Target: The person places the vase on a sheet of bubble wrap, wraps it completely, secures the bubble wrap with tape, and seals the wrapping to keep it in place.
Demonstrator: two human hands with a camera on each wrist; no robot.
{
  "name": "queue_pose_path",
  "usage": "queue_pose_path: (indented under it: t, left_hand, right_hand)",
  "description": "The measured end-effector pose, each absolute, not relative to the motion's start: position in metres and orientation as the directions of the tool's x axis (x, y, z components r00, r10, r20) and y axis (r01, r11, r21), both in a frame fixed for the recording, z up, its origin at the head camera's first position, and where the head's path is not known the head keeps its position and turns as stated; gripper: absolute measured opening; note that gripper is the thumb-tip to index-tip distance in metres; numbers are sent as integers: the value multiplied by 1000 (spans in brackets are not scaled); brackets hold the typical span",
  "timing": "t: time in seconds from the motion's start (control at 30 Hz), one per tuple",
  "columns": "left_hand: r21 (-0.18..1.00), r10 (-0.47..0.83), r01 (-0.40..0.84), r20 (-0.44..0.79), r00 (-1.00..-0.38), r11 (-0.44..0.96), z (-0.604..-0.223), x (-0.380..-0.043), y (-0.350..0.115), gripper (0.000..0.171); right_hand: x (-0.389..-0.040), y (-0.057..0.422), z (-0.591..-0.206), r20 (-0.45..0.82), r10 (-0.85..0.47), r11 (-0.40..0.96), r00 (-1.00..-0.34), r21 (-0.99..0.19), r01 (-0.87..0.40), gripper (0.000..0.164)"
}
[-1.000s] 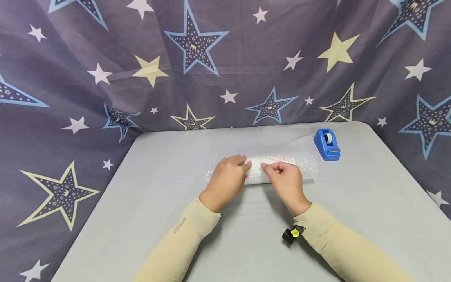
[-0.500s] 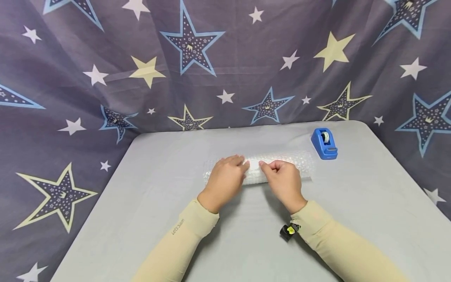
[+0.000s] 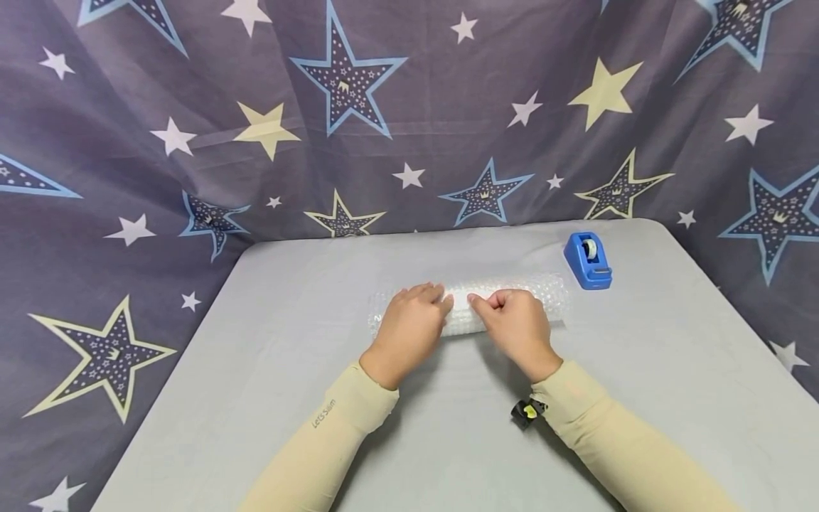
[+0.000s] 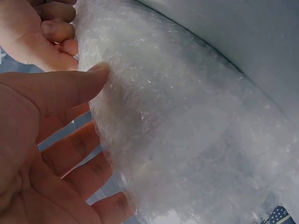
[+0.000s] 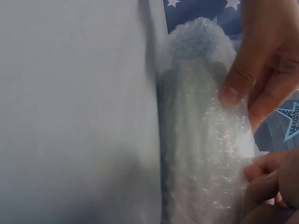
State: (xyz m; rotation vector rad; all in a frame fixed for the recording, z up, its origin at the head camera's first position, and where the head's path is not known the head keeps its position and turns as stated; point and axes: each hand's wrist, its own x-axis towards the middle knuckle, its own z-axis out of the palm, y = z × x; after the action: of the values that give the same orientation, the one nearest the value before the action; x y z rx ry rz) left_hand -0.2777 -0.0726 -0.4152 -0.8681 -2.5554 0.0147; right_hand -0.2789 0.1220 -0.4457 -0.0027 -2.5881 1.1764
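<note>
A roll of clear bubble wrap [image 3: 536, 288] lies crosswise on the table, rounded and layered in the right wrist view. Something pale shows through its layers, but I cannot tell what. My left hand [image 3: 410, 328] rests over the roll's left half. Its thumb [image 4: 88, 84] lies on the near face of the wrap, and its spread fingers reach over the far side. My right hand [image 3: 520, 331] has curled fingers, with thumb and forefinger pinching at the top of the wrap near the middle. Whether a strip of tape is between those fingertips cannot be seen. A bright patch shows between the hands.
A blue tape dispenser [image 3: 589, 262] with a white roll stands at the back right of the grey-covered table [image 3: 288, 313]. Behind the table hangs a dark star-patterned curtain [image 3: 435, 107]. A small black device [image 3: 526, 414] hangs at my right wrist.
The right thumb and fingertips have edged slightly left along the wrap. The left hand stays in place, and the whole view has shifted a little.
</note>
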Motion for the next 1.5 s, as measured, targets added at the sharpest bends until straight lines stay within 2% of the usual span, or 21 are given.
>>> queue_pose_path:
  t: [0.6,0.93,1.1,1.2,1.3,1.37,1.43,1.5]
  left_hand:
    - [-138,559,557,409,-721,819,-415,-274,-70,29]
    - [-126,566,572,422,-708,810,-416,-276,-71,28]
    - [-116,568,578,413,-711,808,-417,-276,-72,29]
    - [-104,564,577,410,-717,810,-417,-277,-73,30]
    - [-91,573,592,402,-714,801,-416,-280,-76,32]
    - [-69,591,617,385,-709,784,-413,-283,-78,34]
    - [-23,606,642,361,-709,766,-408,-288,-81,36]
    - [47,614,660,323,-720,750,-402,-293,-84,36]
  right_hand:
    - [-277,136,-442,279,-22,741,-960,-640,-203,58]
    - [-273,144,-445,256,-41,770,-966,-608,-193,61]
    - [-269,148,-450,226,-53,790,-973,-586,-179,56]
    - [-265,150,-454,175,-102,794,-979,-579,-186,51]
    - [-263,150,-456,115,-161,755,-980,-626,-198,47]
    - [-261,151,-456,66,-192,688,-979,-702,-182,43]
    - [-259,151,-453,-31,-206,579,-978,-810,-96,41]
    - [-256,150,-449,-167,-227,441,-959,-896,51,41]
